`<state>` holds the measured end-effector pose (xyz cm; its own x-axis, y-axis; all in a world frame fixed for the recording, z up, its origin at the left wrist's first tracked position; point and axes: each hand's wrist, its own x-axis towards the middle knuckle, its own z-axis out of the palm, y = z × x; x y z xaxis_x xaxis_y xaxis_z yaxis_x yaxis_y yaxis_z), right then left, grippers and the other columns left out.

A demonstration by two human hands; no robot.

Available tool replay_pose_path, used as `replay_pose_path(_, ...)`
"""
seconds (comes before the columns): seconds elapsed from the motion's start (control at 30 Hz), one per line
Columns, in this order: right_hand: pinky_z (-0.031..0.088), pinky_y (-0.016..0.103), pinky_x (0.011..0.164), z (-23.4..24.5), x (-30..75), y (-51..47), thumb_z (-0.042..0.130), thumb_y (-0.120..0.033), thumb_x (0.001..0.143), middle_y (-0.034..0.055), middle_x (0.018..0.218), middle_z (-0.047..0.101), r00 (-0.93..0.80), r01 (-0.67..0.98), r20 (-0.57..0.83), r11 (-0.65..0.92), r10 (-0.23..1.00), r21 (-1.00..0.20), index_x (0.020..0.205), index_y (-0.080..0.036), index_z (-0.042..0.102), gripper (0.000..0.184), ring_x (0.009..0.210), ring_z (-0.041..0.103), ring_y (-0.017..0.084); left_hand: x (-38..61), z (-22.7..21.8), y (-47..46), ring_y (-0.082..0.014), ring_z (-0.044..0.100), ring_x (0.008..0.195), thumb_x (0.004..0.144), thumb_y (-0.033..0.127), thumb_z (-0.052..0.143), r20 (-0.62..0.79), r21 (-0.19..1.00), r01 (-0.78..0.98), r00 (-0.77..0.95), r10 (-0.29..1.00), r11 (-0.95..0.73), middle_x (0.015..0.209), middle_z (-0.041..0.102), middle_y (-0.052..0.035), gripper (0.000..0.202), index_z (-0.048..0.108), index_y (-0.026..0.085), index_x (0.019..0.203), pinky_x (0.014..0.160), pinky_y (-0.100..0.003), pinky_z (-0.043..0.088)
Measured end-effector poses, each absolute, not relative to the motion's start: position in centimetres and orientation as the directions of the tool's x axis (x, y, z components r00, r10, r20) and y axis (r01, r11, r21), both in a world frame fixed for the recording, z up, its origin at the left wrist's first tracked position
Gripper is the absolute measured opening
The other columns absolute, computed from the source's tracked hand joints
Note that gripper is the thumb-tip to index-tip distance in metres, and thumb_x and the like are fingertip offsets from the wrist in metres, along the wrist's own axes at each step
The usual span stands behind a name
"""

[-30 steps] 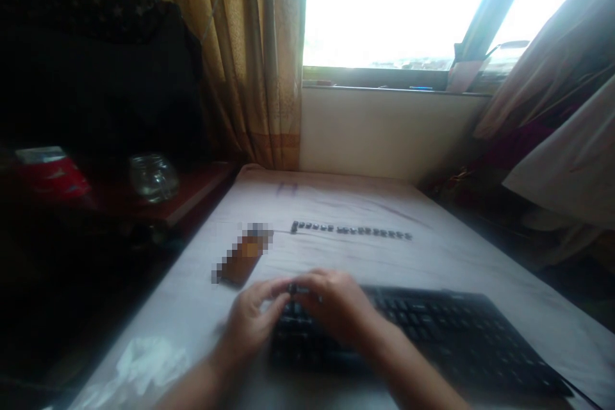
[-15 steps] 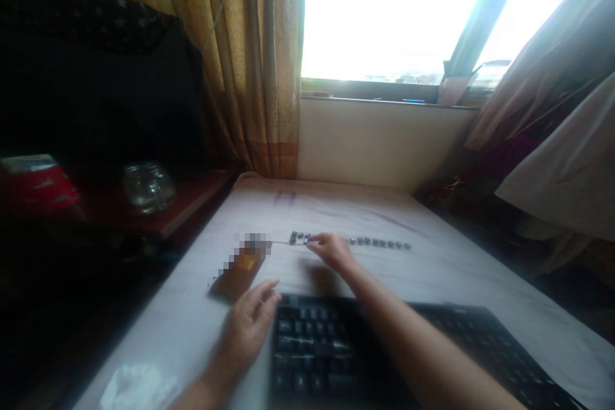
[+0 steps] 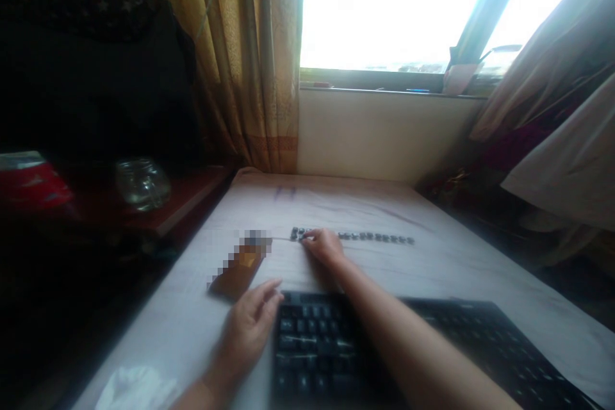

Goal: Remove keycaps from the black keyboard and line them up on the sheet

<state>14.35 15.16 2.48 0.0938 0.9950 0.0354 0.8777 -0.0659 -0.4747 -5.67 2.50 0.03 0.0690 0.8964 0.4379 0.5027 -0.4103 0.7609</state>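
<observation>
The right hand (image 3: 327, 247) extends forward, palm down, forearm crossing above the black rectangular keyboard (image 3: 307, 346). Its thumb and fingers nearly meet at a small, dark, blocky keycap (image 3: 302, 237); whether they grip or merely touch it cannot be determined. A straight row of similar keycaps (image 3: 379, 237) extends rightward from this hand. The left hand (image 3: 252, 320) is half open with nothing visibly held, thumb at the keyboard's far-left corner. Wrinkled pale cloth (image 3: 182, 327) lies beneath both hands.
</observation>
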Motion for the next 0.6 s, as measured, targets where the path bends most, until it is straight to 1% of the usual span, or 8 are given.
replay_pose_path(0.13, 0.047, 0.026, 0.079, 2.38, 14.31, 15.29, 0.062, -0.036, 0.080, 0.0047, 0.104, 0.074, 0.099, 0.883, 0.030, -0.074, 0.995, -0.463, 0.104, -0.028, 0.073, 0.028, 0.098, 0.067, 0.021, -5.58, 0.05, 2.49, -0.0186, 0.072, 0.082, 0.085, 0.034, 0.055, 0.449, 0.751, 0.504, 0.083, 0.890, -0.426, 0.091, 0.076, -0.0053, 0.028, 0.069, 0.022, 0.106, 0.077, -0.029, 0.059)
replay_pose_path(0.3, 0.046, 0.026, 0.078, 2.26, 14.40, 15.33, 0.062, -0.035, 0.079, 0.0040, 0.101, 0.074, 0.097, 0.880, 0.028, -0.073, 0.995, -0.469, 0.106, -0.028, 0.072, 0.029, 0.096, 0.067, 0.021, -5.61, 0.05, 2.43, -0.0181, 0.072, 0.080, 0.085, 0.032, 0.055, 0.460, 0.742, 0.507, 0.093, 0.883, -0.439, 0.090, 0.076, -0.0049, 0.027, 0.069, 0.022, 0.106, 0.075, -0.028, 0.059)
replay_pose_path(0.5, 0.046, 0.026, 0.081, 2.38, 14.60, 15.26, 0.062, -0.034, 0.079, 0.0058, 0.101, 0.074, 0.091, 0.872, 0.041, -0.060, 0.995, -0.485, 0.105, -0.025, 0.073, 0.029, 0.097, 0.066, 0.021, -5.71, 0.04, 2.45, -0.0183, 0.072, 0.081, 0.084, 0.031, 0.056, 0.448, 0.739, 0.517, 0.100, 0.888, -0.431, 0.090, 0.076, -0.0044, 0.027, 0.069, 0.022, 0.106, 0.075, -0.029, 0.058)
replay_pose_path(0.6, 0.046, 0.026, 0.081, 3.04, 14.83, 14.99, 0.059, -0.032, 0.083, 0.0069, 0.101, 0.074, 0.083, 0.865, 0.049, -0.047, 0.995, -0.500, 0.108, -0.022, 0.072, 0.030, 0.096, 0.066, 0.021, -5.70, 0.12, 2.47, -0.0184, 0.072, 0.081, 0.084, 0.030, 0.055, 0.438, 0.749, 0.507, 0.103, 0.893, -0.426, 0.090, 0.076, -0.0045, 0.028, 0.069, 0.022, 0.107, 0.076, -0.029, 0.058)
